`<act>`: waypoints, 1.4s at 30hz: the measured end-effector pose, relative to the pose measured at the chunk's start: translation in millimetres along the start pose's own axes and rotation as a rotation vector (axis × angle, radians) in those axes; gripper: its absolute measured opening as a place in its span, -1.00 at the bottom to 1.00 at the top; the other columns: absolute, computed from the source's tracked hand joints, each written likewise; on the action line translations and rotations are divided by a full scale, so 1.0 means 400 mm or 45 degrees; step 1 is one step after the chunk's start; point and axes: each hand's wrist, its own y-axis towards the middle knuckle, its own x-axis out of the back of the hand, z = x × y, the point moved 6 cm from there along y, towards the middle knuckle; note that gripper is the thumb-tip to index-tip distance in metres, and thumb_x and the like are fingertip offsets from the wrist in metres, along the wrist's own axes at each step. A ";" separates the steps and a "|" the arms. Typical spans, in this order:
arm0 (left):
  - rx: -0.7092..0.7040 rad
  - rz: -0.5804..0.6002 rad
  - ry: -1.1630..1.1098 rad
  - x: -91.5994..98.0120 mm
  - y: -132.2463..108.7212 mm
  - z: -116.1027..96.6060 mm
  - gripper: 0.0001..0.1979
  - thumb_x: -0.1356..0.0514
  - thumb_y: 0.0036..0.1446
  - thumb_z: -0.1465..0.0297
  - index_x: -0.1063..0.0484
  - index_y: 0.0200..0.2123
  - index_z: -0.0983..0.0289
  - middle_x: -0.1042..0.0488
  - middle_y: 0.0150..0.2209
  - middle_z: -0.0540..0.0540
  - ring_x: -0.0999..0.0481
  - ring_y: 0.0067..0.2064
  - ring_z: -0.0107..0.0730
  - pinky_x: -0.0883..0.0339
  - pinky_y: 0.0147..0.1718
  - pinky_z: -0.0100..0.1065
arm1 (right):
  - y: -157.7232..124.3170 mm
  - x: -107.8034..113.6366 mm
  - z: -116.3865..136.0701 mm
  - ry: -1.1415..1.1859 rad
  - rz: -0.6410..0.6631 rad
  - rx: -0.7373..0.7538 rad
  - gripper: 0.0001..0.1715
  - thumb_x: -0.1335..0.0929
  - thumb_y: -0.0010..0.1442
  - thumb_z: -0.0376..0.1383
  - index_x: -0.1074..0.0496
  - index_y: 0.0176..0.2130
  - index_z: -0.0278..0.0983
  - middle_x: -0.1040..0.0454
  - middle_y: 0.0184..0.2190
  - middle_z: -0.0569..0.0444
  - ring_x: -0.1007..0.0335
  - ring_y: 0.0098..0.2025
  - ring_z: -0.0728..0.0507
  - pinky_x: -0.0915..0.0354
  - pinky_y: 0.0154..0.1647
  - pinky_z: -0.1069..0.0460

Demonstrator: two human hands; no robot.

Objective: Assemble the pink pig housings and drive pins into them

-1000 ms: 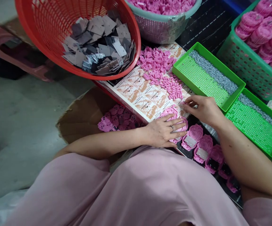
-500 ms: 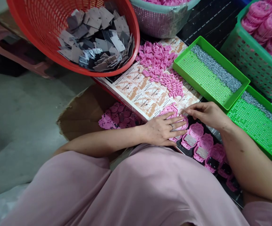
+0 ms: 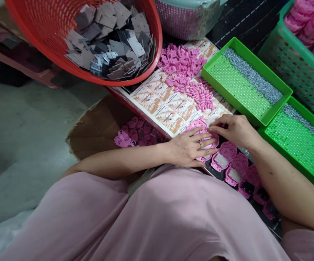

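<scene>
My left hand [image 3: 191,148] lies with its fingers spread across a pink plastic casing [image 3: 213,140] at the table's edge. Just right of it, my right hand [image 3: 231,128] has thumb and forefinger pinched together at the casing's upper rim. Whatever is in that pinch is too small to make out. Another pink casing [image 3: 197,124] peeks out beyond my left fingers. A row of similar casings [image 3: 224,155] runs down toward the lower right, several with a grey or dark plate set in them, partly covered by my right forearm.
A red basket [image 3: 157,40] of flat plates stands at the upper left. Pink pieces [image 3: 182,61] and small pink pegs [image 3: 200,96] lie on the patterned board [image 3: 157,98]. Two green trays [image 3: 238,87] hold small metal parts. A green basket [image 3: 290,61] and a cardboard box [image 3: 88,134] flank the table.
My right hand has shifted slightly left, closer to my left fingers, its pinch staying near the casing's rim. My left hand keeps its place on the casing. The camera view has shifted slightly.
</scene>
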 end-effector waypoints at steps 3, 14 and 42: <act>0.001 0.008 0.000 0.000 0.001 0.000 -0.46 -0.06 0.29 0.03 -0.37 0.18 0.22 -0.43 0.16 0.18 -0.37 0.19 -0.11 -0.16 0.22 -0.02 | -0.001 -0.004 -0.003 0.044 -0.027 -0.003 -0.81 -0.40 0.14 -0.18 -0.57 -0.40 -0.23 -0.57 -0.41 0.10 -0.36 -0.46 0.00 -0.25 -0.36 0.04; -0.010 0.087 0.000 0.006 0.005 0.000 -0.48 -0.07 0.30 0.06 -0.38 0.16 0.25 -0.36 0.21 0.22 -0.34 0.21 -0.08 -0.08 0.23 0.11 | -0.028 0.038 -0.055 0.311 -0.188 -0.190 -0.45 -0.43 0.01 0.13 -0.45 -0.30 -0.28 -0.52 -0.41 0.04 -0.38 -0.45 -0.01 -0.32 -0.39 0.01; -0.181 0.106 0.038 -0.024 0.097 -0.080 -0.62 -0.11 0.32 0.25 -0.42 0.12 0.29 -0.47 0.11 0.19 -0.44 0.14 -0.16 -0.14 0.20 0.06 | -0.189 0.037 -0.133 0.574 -0.238 -0.320 -0.53 -0.40 0.12 -0.08 -0.51 -0.03 -0.23 -0.46 -0.45 0.10 -0.21 -0.61 0.08 -0.18 -0.59 0.09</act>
